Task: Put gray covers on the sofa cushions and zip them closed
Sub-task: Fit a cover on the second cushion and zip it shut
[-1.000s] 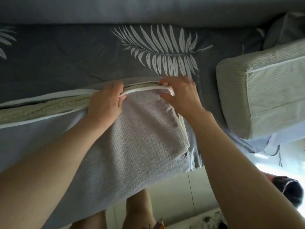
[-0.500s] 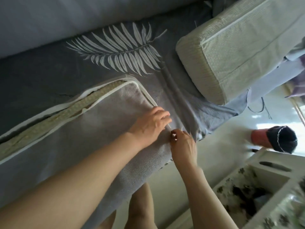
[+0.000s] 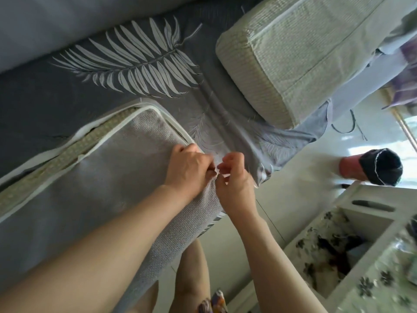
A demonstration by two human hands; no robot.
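Note:
A long cushion lies across the sofa seat inside a gray cover [image 3: 94,177] with white piping. The cover gapes along its far side, where the beige cushion [image 3: 56,157] shows through. My left hand [image 3: 189,170] presses and pinches the cover's right-hand edge near the corner. My right hand [image 3: 232,175] meets it from the right, fingers pinched on the same white edge; a zipper pull, if there, is too small to make out. A second cushion [image 3: 300,55], beige and without a gray cover, lies at the upper right.
The sofa seat carries a dark gray sheet [image 3: 33,100] with a white leaf print. A white box [image 3: 352,242] with a floral pattern stands on the pale floor at the lower right. A dark cap on a pink object [image 3: 379,168] lies nearby. My legs show below.
Both hands left the cover's open far edge and came to its right-hand end, then drew together there. The view swung to the right, bringing the box and floor into sight.

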